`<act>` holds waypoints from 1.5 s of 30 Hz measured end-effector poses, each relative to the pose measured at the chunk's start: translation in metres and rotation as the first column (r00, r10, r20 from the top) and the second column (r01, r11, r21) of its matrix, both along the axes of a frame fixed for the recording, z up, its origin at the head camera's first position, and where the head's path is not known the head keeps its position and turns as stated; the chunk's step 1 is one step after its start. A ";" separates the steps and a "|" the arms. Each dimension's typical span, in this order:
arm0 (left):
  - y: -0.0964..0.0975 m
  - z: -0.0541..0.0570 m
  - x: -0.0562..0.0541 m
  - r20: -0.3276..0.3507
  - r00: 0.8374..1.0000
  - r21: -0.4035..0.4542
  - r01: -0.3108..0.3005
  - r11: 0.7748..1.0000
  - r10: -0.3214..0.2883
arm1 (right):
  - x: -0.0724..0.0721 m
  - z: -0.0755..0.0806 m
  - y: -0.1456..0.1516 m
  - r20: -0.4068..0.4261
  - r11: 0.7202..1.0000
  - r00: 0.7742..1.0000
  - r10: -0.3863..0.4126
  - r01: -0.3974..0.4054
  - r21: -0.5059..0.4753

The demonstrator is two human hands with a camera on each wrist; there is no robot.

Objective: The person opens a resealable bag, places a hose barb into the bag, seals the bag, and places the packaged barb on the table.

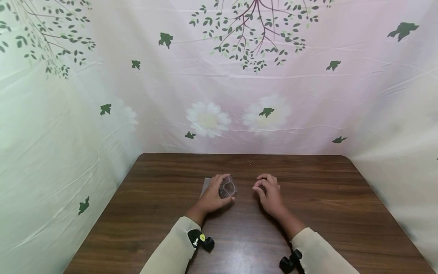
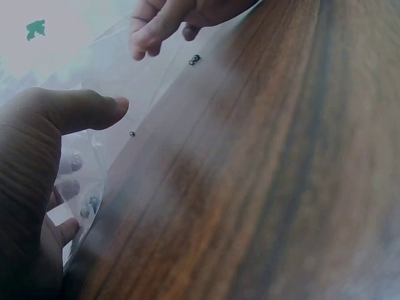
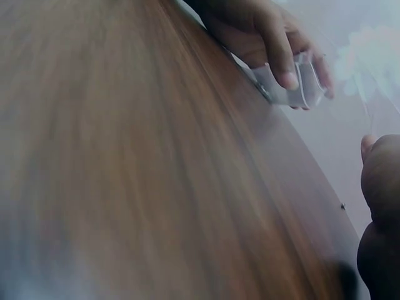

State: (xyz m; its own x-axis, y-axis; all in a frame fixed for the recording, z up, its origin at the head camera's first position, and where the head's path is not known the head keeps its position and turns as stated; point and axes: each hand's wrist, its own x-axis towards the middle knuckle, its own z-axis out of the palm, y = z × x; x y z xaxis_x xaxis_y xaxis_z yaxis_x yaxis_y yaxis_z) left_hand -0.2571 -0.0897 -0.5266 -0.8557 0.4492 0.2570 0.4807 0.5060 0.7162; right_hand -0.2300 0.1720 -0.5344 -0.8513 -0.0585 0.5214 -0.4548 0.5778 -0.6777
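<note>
A pale cloth [image 1: 219,87] printed with leaves, birds and white flowers hangs on the far side and both flanks, around a brown wood-grain table [image 1: 157,220]. Two cream sleeves [image 1: 171,247] reach in over it. The left hand [image 1: 210,196] holds a clear plastic bag [image 1: 231,186] near the middle of the table, thumb on the near side, fingers curved round the far side. The right hand [image 1: 272,196] hangs just beside, apart from the bag, its fingers bent and the thumb close to the index; I can't tell whether anything is pinched there. Black devices [image 1: 208,244] sit at both wrists. Smallest is a dark speck [image 1: 250,164] on the tabletop beyond the hands, too tiny to make out.
</note>
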 end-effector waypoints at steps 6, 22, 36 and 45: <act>0.000 0.000 0.000 -0.013 1.000 0.003 0.008 1.000 -0.008 | -0.002 -0.003 -0.016 -0.053 1.000 0.999 -0.003 0.002 -0.020; -0.003 -0.004 -0.003 -0.061 0.998 0.017 0.022 1.000 -0.021 | -0.009 -0.003 -0.062 -0.088 0.997 0.995 0.054 -0.059 -0.049; -0.001 -0.005 -0.002 -0.009 1.000 0.011 0.019 1.000 -0.019 | -0.007 -0.007 -0.058 -0.142 0.997 0.988 0.052 -0.061 -0.057; -0.003 -0.003 -0.001 -0.003 1.000 0.003 0.011 1.000 -0.011 | -0.009 -0.006 -0.022 -0.135 0.997 0.991 -0.025 0.015 -0.074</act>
